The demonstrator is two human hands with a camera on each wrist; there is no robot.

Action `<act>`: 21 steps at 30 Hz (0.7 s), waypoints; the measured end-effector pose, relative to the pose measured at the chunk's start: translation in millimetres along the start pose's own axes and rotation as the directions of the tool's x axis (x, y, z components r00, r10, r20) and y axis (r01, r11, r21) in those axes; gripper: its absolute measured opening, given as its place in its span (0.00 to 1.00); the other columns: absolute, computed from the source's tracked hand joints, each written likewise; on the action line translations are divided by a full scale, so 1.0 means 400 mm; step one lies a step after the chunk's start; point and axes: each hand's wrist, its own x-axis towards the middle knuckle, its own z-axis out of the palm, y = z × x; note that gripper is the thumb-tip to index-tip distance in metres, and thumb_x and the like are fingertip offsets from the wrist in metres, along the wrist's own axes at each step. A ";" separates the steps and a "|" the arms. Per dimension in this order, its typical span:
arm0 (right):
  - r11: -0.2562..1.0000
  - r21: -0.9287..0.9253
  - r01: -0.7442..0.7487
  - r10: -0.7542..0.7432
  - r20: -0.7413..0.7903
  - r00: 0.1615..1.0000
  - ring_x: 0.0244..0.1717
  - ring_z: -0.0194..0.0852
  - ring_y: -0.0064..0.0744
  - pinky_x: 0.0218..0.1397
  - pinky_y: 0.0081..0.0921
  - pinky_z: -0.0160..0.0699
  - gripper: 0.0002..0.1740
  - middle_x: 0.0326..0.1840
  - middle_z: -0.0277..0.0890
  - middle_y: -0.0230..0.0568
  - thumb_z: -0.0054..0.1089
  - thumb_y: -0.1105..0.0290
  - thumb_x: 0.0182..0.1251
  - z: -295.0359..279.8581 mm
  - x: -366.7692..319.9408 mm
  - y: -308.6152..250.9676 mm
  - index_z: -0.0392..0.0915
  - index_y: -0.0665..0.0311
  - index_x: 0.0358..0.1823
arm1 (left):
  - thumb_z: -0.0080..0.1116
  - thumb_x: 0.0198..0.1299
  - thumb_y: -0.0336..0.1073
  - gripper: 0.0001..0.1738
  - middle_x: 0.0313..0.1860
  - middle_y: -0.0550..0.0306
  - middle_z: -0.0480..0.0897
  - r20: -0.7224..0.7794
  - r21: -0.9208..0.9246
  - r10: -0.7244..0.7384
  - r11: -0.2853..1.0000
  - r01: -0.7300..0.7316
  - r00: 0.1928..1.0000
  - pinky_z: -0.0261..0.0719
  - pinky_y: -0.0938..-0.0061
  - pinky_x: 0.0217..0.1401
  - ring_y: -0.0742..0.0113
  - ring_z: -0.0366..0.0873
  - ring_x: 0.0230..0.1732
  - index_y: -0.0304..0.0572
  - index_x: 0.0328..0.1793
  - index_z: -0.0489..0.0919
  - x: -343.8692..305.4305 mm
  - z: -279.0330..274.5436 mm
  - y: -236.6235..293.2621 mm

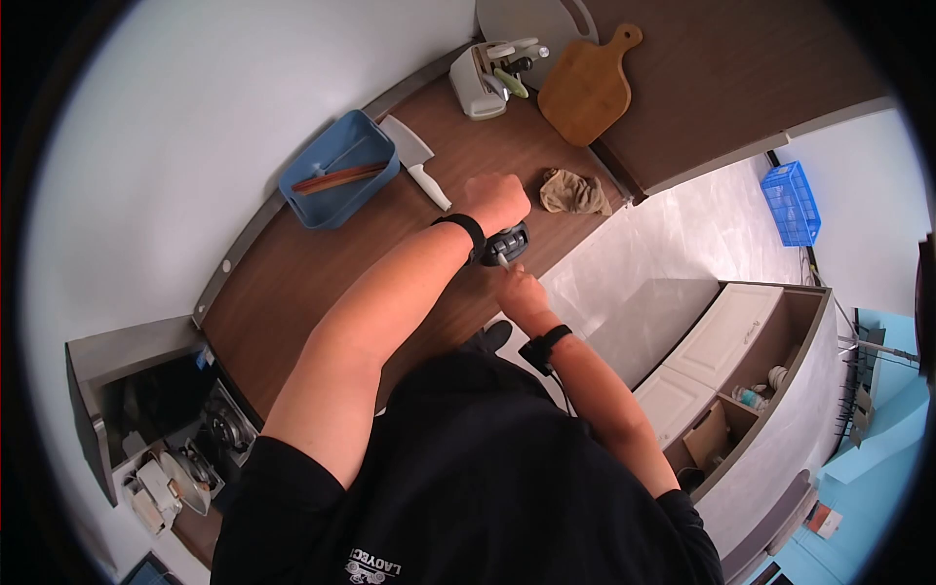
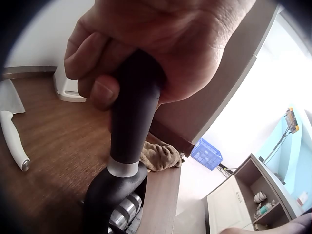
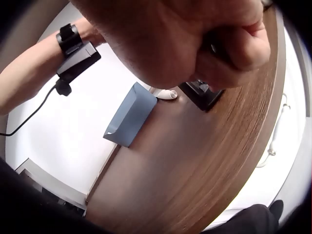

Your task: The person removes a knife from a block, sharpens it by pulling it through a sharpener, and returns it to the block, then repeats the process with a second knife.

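Observation:
My left hand [image 1: 495, 200] grips the black upright handle [image 2: 134, 122] of a knife sharpener [image 1: 507, 244], which stands near the counter's front edge. Metal rollers [image 2: 127, 210] show in its lower body in the left wrist view. Close on the near side of it, my right hand [image 1: 524, 297] is curled round a dark handle [image 3: 214, 47], mostly hidden inside the fist. Between that fist and the sharpener shows a short pale piece of blade [image 1: 504, 261], apparently a knife's. A cleaver [image 1: 419, 161] with a white handle lies just beyond my left hand.
A blue bin [image 1: 322, 207] holding reddish-brown sticks stands by the wall. Behind are a white knife block [image 1: 478, 88] and a wooden cutting board [image 1: 585, 93]. A crumpled brown cloth [image 1: 573, 193] lies right of the sharpener. A stove [image 1: 226, 427] is at the far left.

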 end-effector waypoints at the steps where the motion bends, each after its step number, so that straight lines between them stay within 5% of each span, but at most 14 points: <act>1: 0.998 -0.024 0.059 -0.059 0.010 0.998 0.31 0.80 0.61 0.37 0.49 0.80 0.22 0.29 0.79 0.63 0.39 0.57 0.72 -0.010 -0.011 0.009 0.68 0.71 0.34 | 0.50 0.56 0.42 0.17 0.41 0.45 0.85 -0.003 -0.005 -0.004 1.000 0.004 1.000 0.79 0.59 0.44 0.49 0.83 0.46 0.43 0.39 0.86 0.000 -0.001 0.001; 5: 0.956 -0.130 0.264 -0.251 0.108 0.962 0.32 0.80 0.59 0.36 0.49 0.81 0.19 0.30 0.78 0.63 0.41 0.60 0.71 0.015 -0.078 0.102 0.70 0.71 0.35 | 0.50 0.55 0.41 0.16 0.40 0.45 0.85 -0.005 -0.034 -0.008 0.999 0.008 1.000 0.79 0.60 0.44 0.49 0.83 0.45 0.42 0.39 0.86 0.007 0.003 -0.005; 7: 0.999 -0.015 -0.034 0.035 0.084 0.996 0.31 0.80 0.59 0.35 0.48 0.81 0.17 0.30 0.76 0.63 0.41 0.62 0.70 -0.020 -0.117 0.078 0.70 0.72 0.35 | 0.50 0.55 0.41 0.16 0.40 0.44 0.85 -0.007 -0.034 0.004 0.999 -0.004 1.000 0.79 0.59 0.44 0.48 0.83 0.45 0.42 0.39 0.86 0.001 0.002 -0.004; 8: 0.998 -0.021 -0.053 0.055 0.114 0.992 0.31 0.80 0.60 0.35 0.49 0.81 0.19 0.30 0.77 0.64 0.40 0.61 0.71 -0.028 -0.115 0.065 0.70 0.72 0.36 | 0.50 0.55 0.41 0.16 0.40 0.44 0.85 -0.016 -0.026 0.022 0.999 -0.022 1.000 0.79 0.59 0.44 0.48 0.83 0.45 0.42 0.38 0.86 -0.001 -0.001 0.002; 9: 0.998 -0.021 -0.057 0.059 0.109 0.992 0.31 0.80 0.60 0.35 0.49 0.81 0.19 0.30 0.77 0.64 0.40 0.61 0.71 -0.015 -0.098 0.071 0.70 0.72 0.36 | 0.50 0.55 0.41 0.16 0.40 0.44 0.85 -0.017 -0.025 0.028 0.999 -0.028 0.999 0.79 0.59 0.44 0.48 0.83 0.45 0.42 0.38 0.86 0.004 -0.002 0.002; 11: 0.957 -0.165 0.240 -0.220 0.129 0.967 0.33 0.80 0.62 0.35 0.49 0.80 0.23 0.29 0.79 0.64 0.39 0.56 0.72 0.038 -0.058 0.094 0.69 0.72 0.35 | 0.50 0.55 0.41 0.16 0.40 0.44 0.85 0.009 -0.051 -0.003 0.999 0.003 1.000 0.79 0.58 0.43 0.48 0.83 0.45 0.42 0.38 0.86 0.009 0.000 -0.003; 17: 0.995 -0.012 -0.095 0.095 0.032 0.995 0.37 0.80 0.60 0.37 0.47 0.81 0.22 0.32 0.79 0.63 0.37 0.57 0.72 0.032 0.035 -0.001 0.69 0.72 0.37 | 0.50 0.55 0.41 0.16 0.40 0.43 0.85 -0.042 -0.052 0.027 0.998 -0.030 0.999 0.78 0.57 0.43 0.48 0.83 0.44 0.41 0.38 0.86 -0.002 0.000 -0.011; 21: 0.998 -0.057 0.005 0.001 0.103 0.995 0.36 0.80 0.61 0.38 0.48 0.80 0.22 0.33 0.79 0.65 0.39 0.57 0.72 0.073 -0.014 0.093 0.70 0.72 0.36 | 0.50 0.55 0.40 0.16 0.39 0.43 0.85 -0.048 -0.023 0.051 0.998 -0.053 0.998 0.78 0.57 0.43 0.48 0.83 0.44 0.42 0.38 0.86 0.003 0.017 -0.013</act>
